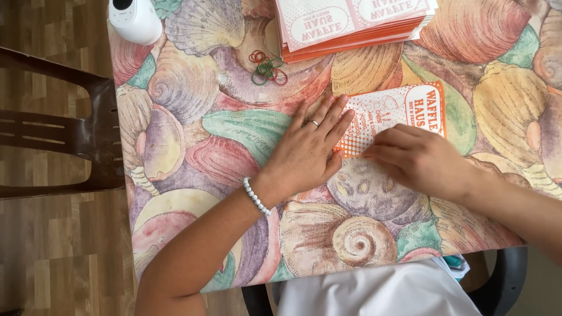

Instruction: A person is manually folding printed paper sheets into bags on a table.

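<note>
Left hand (307, 149) lies flat, palm down, fingers straight and close together, pointing up and right. Fingertips press on the left end of a paper bag (393, 117) — nothing pinched, just held down. Ring on one finger, a bead bracelet (256, 196) at the wrist. Forearm runs in from the lower left, across the table edge.

Right hand (418, 158) comes in from the right, knuckles up, fingers curled down onto the bag's lower edge. Fingertips are hidden under the hand, so I cannot tell whether they pinch the paper or only press on it.

The bag is orange and white with print on it, lying flat just right of the table's middle, between the two hands, tilted slightly.

Surface: a tablecloth (193, 123) printed with big seashells in pastel colours. A stack of bags (351, 26) of the same kind sits at the top edge, well apart from the hands. Just left of the stack — a small heap of rubber bands (267, 68), red and green. A white round device (134, 20) stands at the top left corner.

Room: wood-look floor (52, 257), a dark brown plastic chair (70, 126) left of the table.
</note>
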